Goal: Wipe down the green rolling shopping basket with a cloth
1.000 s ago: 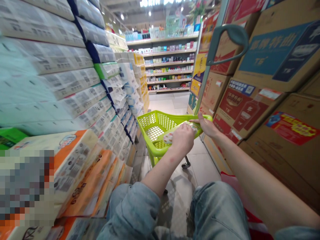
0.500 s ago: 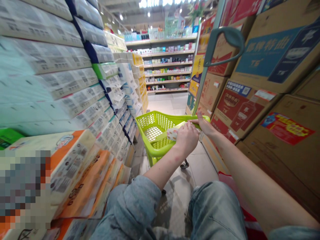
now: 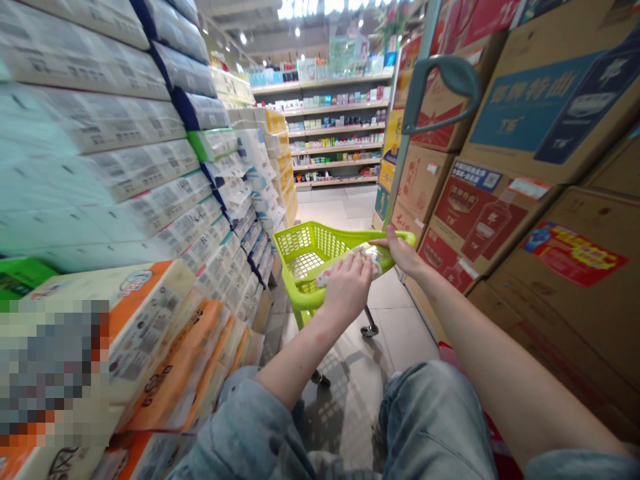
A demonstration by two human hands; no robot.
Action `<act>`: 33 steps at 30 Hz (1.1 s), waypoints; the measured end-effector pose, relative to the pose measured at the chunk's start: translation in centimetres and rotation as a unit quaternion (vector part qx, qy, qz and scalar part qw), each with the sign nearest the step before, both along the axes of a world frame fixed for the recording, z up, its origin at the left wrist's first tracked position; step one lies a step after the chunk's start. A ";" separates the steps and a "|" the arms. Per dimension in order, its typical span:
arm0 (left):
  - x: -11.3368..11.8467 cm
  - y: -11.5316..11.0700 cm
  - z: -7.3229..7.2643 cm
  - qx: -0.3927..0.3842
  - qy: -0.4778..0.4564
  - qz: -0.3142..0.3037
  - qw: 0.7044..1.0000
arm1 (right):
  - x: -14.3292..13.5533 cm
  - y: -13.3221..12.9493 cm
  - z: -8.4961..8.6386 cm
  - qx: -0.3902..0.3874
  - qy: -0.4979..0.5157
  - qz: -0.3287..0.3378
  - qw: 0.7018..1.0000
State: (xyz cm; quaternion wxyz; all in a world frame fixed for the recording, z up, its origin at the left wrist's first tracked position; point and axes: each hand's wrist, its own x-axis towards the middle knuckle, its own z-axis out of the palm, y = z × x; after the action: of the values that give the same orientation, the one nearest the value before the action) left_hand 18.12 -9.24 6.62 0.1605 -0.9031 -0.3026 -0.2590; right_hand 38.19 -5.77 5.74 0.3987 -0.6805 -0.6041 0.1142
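Note:
A lime-green shopping cart (image 3: 345, 241) with a perforated basket stands in front of my knees. Over its near side lies a white soft-looking packet with a small coloured pattern (image 3: 326, 276), tilted up to the right. My left hand (image 3: 350, 283) is closed over the top of this packet, its fingers covering much of it. My right hand (image 3: 400, 253) is at the cart's right rim, by the packet's far end. Its thumb sticks up, apart from the fingers stretched towards the packet. The undersides of both hands are hidden.
Stacked tissue packs (image 3: 130, 120) line the left, with orange packs (image 3: 165, 380) close to my left arm. Cardboard cartons (image 3: 530, 113) rise on the right behind a grey-blue handle on a post (image 3: 415, 100). Product shelves (image 3: 335, 127) stand at the aisle's end.
My left hand and the packet have moved left and slightly down over the cart, and more of the packet shows. My right hand has shifted slightly left. The cart's wheels are more visible.

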 end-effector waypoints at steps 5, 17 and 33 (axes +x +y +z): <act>-4.5 -2.2 -1.6 0.062 0.028 -0.013 0.998 | -0.3 -0.3 0.3 -0.024 0.023 0.009 0.999; -13.9 -0.8 -2.3 -0.007 -0.064 0.000 0.998 | -0.9 -0.9 0.2 -0.003 -0.033 0.001 0.999; -10.3 1.3 1.2 -0.194 -0.011 -0.054 0.979 | 1.6 -0.9 0.3 -0.044 -0.093 -0.020 0.994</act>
State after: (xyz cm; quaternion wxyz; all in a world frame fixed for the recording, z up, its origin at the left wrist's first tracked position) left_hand 7.83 -7.95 7.79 -0.0351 -0.9293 -0.2997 -0.2132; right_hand 39.82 -6.62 6.03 0.3127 -0.7173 -0.6188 0.0691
